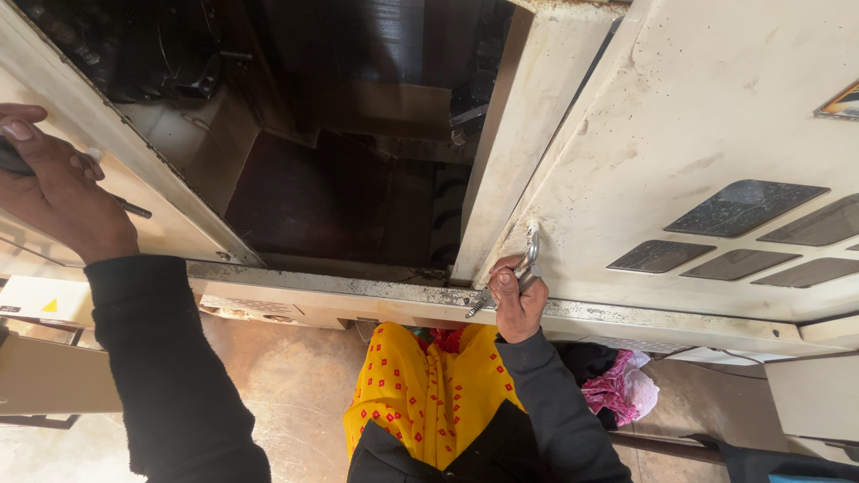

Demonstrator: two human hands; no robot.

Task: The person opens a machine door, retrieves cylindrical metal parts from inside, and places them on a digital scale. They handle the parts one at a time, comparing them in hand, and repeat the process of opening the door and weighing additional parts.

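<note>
My right hand [517,302] is closed around a metal handle [528,255] on the cream sliding door [698,116] of a large machine. My left hand [54,192] grips a dark handle [134,210] on the other cream door panel [170,206] at the left. Between the two doors lies the dark, open inside of the machine [340,179]. Both arms wear dark sleeves.
A grimy metal sill [358,291] runs along the machine's front edge. Dark window slots [743,210] sit in the right door. Below are my yellow dotted garment [429,385], a pink cloth bundle [617,389] and a worn brown floor [286,385].
</note>
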